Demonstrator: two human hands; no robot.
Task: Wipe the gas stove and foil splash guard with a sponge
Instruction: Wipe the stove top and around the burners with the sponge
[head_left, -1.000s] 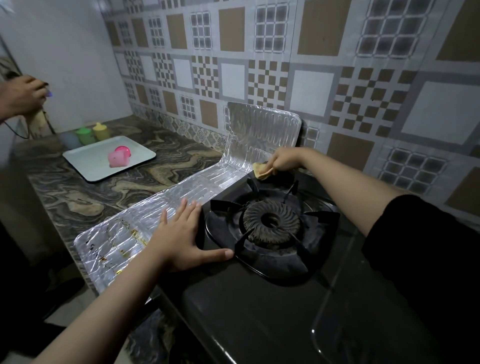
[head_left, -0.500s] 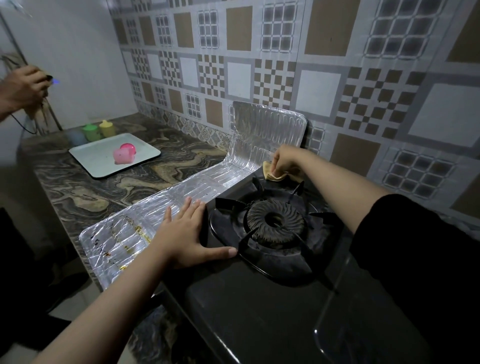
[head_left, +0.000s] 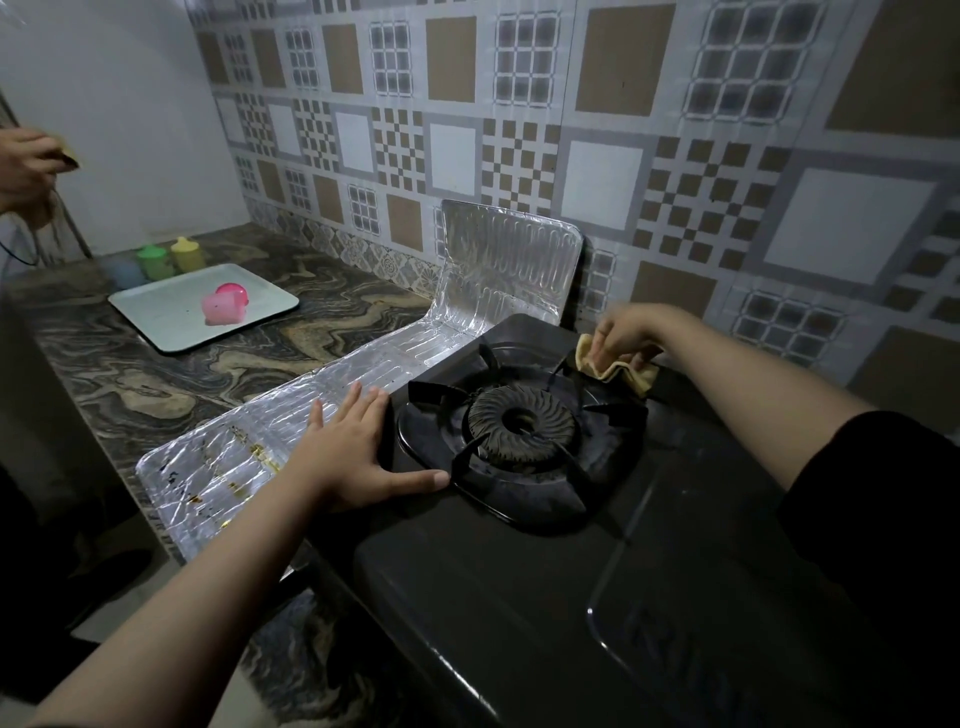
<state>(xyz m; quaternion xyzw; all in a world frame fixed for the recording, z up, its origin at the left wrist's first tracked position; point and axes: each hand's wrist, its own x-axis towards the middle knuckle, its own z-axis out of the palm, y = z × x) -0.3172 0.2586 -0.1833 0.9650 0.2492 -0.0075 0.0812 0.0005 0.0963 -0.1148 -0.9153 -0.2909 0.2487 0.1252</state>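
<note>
— Wiping where?
— Back right of the stove (head_left: 519, 597); right hand (head_left: 621, 332) pinches the sponge (head_left: 618, 370) there. Left hand (head_left: 353, 452) spread flat, straddling foil (head_left: 270, 447) and stove (steadying).
— Advice?
— Short strokes, skirt the grate (head_left: 519, 431); foil's stains next.

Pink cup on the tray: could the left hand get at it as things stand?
Probably yes: the left hand lies flat on the foil, and only bare counter separates it from the pink cup.
</note>
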